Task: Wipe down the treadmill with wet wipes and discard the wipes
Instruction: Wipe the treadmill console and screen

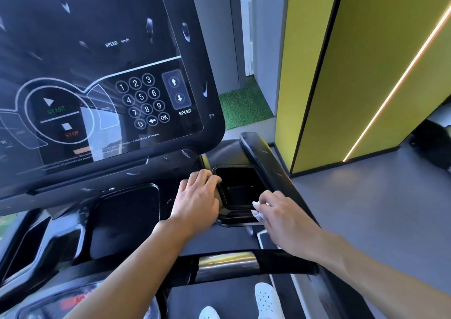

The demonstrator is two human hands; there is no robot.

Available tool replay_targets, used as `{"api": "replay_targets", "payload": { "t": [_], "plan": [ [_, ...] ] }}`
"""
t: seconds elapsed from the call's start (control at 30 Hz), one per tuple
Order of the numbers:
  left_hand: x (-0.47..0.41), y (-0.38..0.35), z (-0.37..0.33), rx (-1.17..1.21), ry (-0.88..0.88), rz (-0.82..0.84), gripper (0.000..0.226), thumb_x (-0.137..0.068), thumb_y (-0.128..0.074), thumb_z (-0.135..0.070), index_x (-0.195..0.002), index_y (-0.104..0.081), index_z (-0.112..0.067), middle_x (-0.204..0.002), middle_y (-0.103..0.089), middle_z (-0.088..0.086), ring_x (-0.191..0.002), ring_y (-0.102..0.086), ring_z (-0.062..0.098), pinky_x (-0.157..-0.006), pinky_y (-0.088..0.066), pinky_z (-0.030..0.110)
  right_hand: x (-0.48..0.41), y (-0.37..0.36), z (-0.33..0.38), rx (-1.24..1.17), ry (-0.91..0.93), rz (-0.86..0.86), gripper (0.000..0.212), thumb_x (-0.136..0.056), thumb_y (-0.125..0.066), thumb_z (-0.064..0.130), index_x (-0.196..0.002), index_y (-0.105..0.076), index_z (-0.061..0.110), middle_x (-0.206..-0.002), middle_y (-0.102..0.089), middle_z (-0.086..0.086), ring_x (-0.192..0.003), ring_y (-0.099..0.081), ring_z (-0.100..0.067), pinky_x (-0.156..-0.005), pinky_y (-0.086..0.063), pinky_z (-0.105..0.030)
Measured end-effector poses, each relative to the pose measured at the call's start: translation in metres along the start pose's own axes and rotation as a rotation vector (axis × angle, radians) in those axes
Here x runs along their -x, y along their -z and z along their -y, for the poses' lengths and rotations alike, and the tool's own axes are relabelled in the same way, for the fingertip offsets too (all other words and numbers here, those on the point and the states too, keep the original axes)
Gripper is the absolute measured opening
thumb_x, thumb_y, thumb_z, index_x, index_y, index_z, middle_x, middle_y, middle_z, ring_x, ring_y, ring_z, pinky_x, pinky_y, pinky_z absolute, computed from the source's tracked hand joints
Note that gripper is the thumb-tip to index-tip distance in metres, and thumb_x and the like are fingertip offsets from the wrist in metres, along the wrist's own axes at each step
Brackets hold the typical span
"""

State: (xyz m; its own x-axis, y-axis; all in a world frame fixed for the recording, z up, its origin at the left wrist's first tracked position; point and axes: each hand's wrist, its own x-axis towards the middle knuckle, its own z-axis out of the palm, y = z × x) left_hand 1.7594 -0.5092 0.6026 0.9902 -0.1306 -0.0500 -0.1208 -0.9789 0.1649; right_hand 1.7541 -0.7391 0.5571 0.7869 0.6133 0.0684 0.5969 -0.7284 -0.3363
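Looks partway done: shows wet streaks and droplets (149,27) across the glossy console (73,50) of the treadmill (122,221), which suggests a pass already made there, though cannot be confirmed. Working at the recessed cup tray (238,189) just below and right of the console. Pinching, in the right grip (280,218), a small crumpled white wet wipe (256,210), bunched under the fingertips, mostly hidden and touching the tray's near right rim beside the side handrail (263,162). Resting the left grip (197,196), spread, relaxed and holding nothing, palm-down on the tray's left rim, fingertips over the edge. Probably still to wipe: the tray's inside, the handrail, the front bar with its metal plate (227,265), the lower parts. Then binning the wipe; no bin in view.
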Motion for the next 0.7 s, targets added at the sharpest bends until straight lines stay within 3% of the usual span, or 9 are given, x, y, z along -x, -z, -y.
{"api": "replay_targets", "payload": {
  "t": [0.07,0.13,0.3,0.43,0.5,0.6,0.7],
  "plan": [
    [0.001,0.0,0.0,0.008,0.004,0.005,0.047,-0.09,-0.046,-0.015,-0.137,-0.049,-0.02,-0.136,-0.043,-0.005,-0.132,-0.034,0.018,-0.11,-0.026,0.035,0.013,-0.001,-0.017,0.086,-0.083,0.003,0.019,-0.075,-0.076,0.01,-0.088,-0.066,0.019,-0.094,-0.052,0.005,-0.075,-0.048,-0.017,-0.059,-0.044,-0.03],
    [0.001,0.0,0.0,0.003,0.004,0.015,0.048,-0.09,-0.046,-0.016,-0.138,-0.048,-0.021,-0.136,-0.042,-0.006,-0.133,-0.033,0.017,-0.111,-0.025,0.035,0.023,-0.001,-0.026,0.136,-0.137,0.013,0.024,-0.074,-0.075,0.01,-0.093,-0.066,0.02,-0.096,-0.051,0.005,-0.078,-0.05,-0.018,-0.061,-0.047,-0.03],
    [0.002,0.001,0.001,-0.001,-0.001,0.031,0.047,-0.092,-0.045,-0.018,-0.138,-0.047,-0.022,-0.136,-0.04,-0.007,-0.133,-0.031,0.017,-0.111,-0.024,0.034,0.023,-0.007,-0.016,0.229,-0.171,0.085,0.045,-0.063,-0.054,-0.011,-0.1,-0.057,0.014,-0.103,-0.045,-0.002,-0.084,-0.044,-0.021,-0.063,-0.047,-0.029],
    [0.004,0.001,0.001,0.01,0.0,0.032,0.046,-0.091,-0.045,-0.017,-0.137,-0.048,-0.022,-0.135,-0.04,-0.008,-0.134,-0.03,0.017,-0.11,-0.023,0.034,0.022,-0.005,-0.011,0.289,-0.173,0.054,0.046,-0.048,-0.044,-0.012,-0.085,-0.061,0.01,-0.089,-0.047,-0.006,-0.071,-0.038,-0.017,-0.053,-0.031,-0.024],
    [0.004,0.001,0.001,0.015,0.001,0.034,0.047,-0.091,-0.045,-0.017,-0.137,-0.048,-0.022,-0.136,-0.04,-0.008,-0.134,-0.03,0.016,-0.11,-0.023,0.034,0.017,0.003,-0.006,0.264,-0.185,0.041,0.042,-0.038,-0.052,-0.016,-0.071,-0.06,0.01,-0.081,-0.049,-0.007,-0.063,-0.041,-0.016,-0.051,-0.025,-0.021],
    [0.003,0.0,0.001,0.019,-0.001,0.035,0.047,-0.09,-0.045,-0.017,-0.137,-0.048,-0.023,-0.135,-0.04,-0.008,-0.134,-0.029,0.016,-0.11,-0.023,0.033,0.005,0.008,-0.008,0.223,-0.206,0.013,0.054,-0.019,-0.075,-0.021,-0.057,-0.054,0.012,-0.073,-0.048,-0.007,-0.057,-0.036,-0.013,-0.047,-0.021,-0.017],
    [0.003,0.0,0.001,0.022,-0.003,0.034,0.047,-0.09,-0.044,-0.017,-0.137,-0.048,-0.022,-0.135,-0.04,-0.008,-0.133,-0.03,0.016,-0.111,-0.023,0.033,-0.012,0.003,-0.017,0.202,-0.222,0.009,0.057,-0.027,-0.085,-0.018,-0.059,-0.052,0.014,-0.072,-0.045,-0.004,-0.06,-0.03,-0.012,-0.046,-0.021,-0.017]
  ]
}}
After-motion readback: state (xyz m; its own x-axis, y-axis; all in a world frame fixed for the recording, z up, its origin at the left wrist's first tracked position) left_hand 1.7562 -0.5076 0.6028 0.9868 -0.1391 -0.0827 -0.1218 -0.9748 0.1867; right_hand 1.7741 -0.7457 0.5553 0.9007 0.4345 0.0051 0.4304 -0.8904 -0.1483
